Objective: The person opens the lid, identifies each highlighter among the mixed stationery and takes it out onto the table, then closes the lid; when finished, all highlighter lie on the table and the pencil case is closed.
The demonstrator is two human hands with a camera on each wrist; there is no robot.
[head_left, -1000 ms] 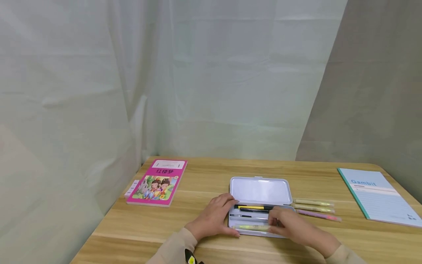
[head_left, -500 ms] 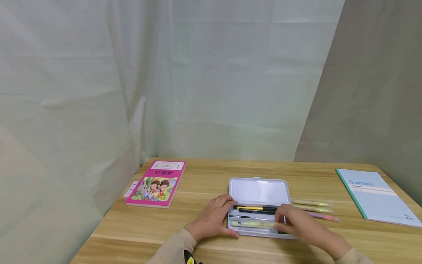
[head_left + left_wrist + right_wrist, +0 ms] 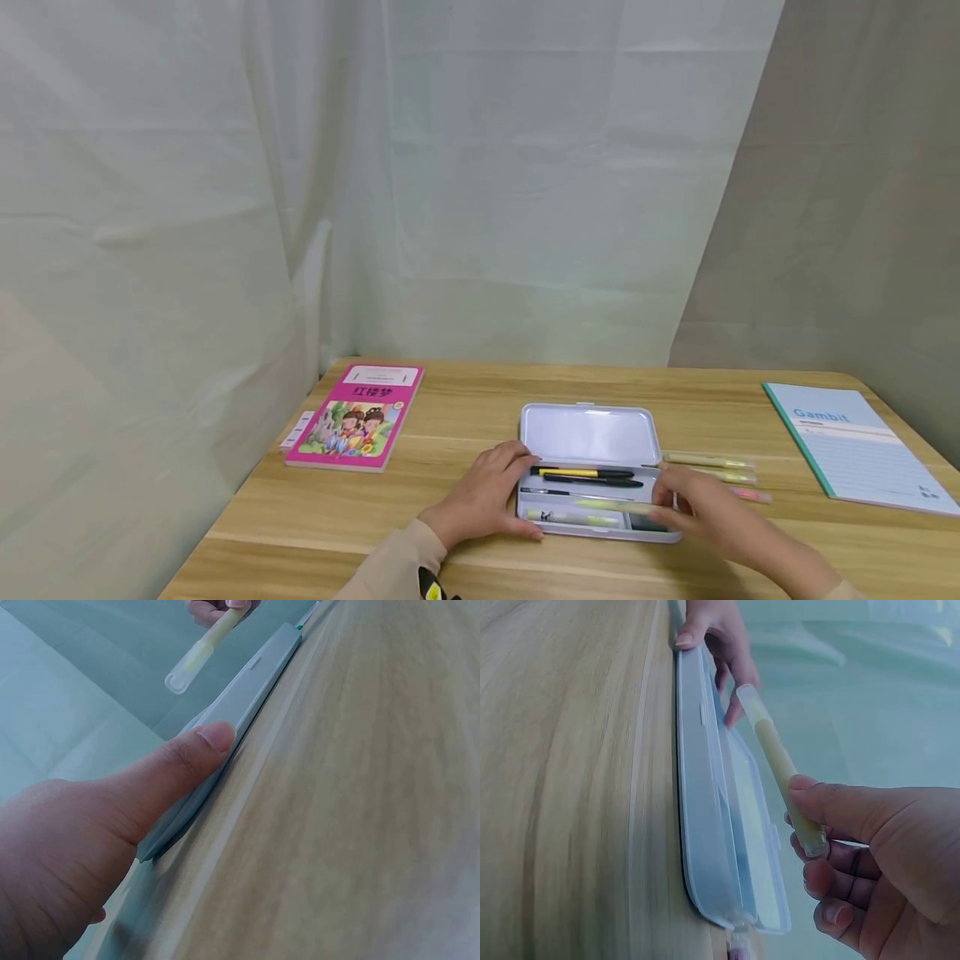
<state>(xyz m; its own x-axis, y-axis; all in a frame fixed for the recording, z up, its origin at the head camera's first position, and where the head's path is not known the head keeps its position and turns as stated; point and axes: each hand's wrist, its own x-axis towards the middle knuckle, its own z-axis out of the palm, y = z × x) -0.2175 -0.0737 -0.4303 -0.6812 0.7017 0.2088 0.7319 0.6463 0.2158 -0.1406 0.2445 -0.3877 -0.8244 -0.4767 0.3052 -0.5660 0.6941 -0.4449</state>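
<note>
An open white pencil case [image 3: 588, 433] lies on the table. My left hand [image 3: 483, 492] grips its left end; in the left wrist view the thumb [image 3: 214, 739] presses the front wall. Between the thumb and fingers of my right hand [image 3: 701, 510] is a yellow highlighter [image 3: 618, 506] with a clear cap. It is raised over the case's right part, tilted in the right wrist view. Inside the case lie a yellow-and-black pen [image 3: 585, 472], a black pen [image 3: 592, 481], a thinner pen [image 3: 542, 492] and another yellow highlighter [image 3: 573, 517] in the front compartment.
Right of the case lie two yellowish pens [image 3: 708, 460] and a pink one [image 3: 752, 496], partly behind my right hand. A pink book [image 3: 356, 417] lies at the left of the table, a Gambit notebook [image 3: 862, 450] at the right. Curtains [image 3: 525, 208] hang behind.
My right hand has lifted the yellow highlighter from the case's front compartment and moved it to the right. The other yellow highlighter now shows beneath. My left hand stays in place.
</note>
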